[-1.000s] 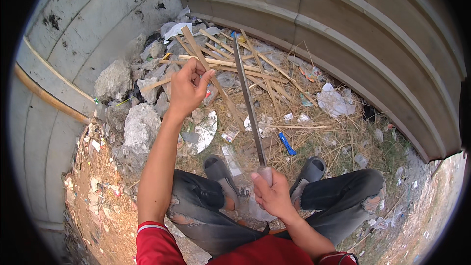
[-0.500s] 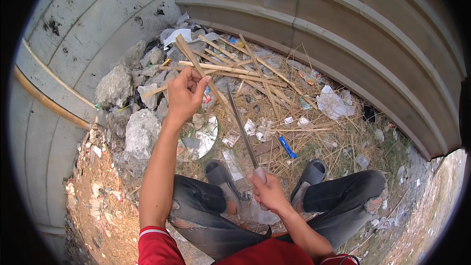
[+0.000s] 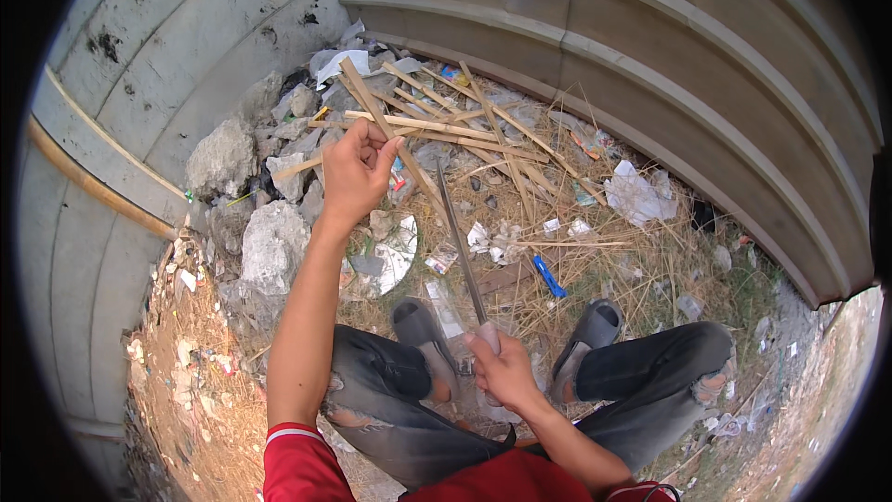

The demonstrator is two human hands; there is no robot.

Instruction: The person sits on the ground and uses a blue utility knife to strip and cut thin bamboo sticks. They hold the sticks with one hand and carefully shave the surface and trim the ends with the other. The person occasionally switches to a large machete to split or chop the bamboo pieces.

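My left hand (image 3: pixel 358 172) is closed around a flat strip of pale wood or bamboo (image 3: pixel 368 104), gripped between thumb and fingers. The strip slants from upper left down toward the knife. In my right hand (image 3: pixel 507 370) is the light-coloured handle of a long knife (image 3: pixel 457 234), its narrow dark blade pointing up and away from me. The blade lies close beside the lower end of the strip; I cannot tell whether they touch. Beyond my left hand, several similar strips (image 3: pixel 446 127) lie crossed in a loose pile on the ground.
Broken concrete lumps (image 3: pixel 275 246) lie at the left, near a pale wall (image 3: pixel 186 65). A ribbed metal sheet (image 3: pixel 669 65) curves along the back and right. Dry straw, crumpled paper (image 3: pixel 641 193) and a blue plastic piece (image 3: pixel 548 276) litter the ground before my sandals (image 3: pixel 596 325).
The whole view has shifted slightly to the right. Both hands keep their holds on the strip and the knife, with hardly any movement between them.
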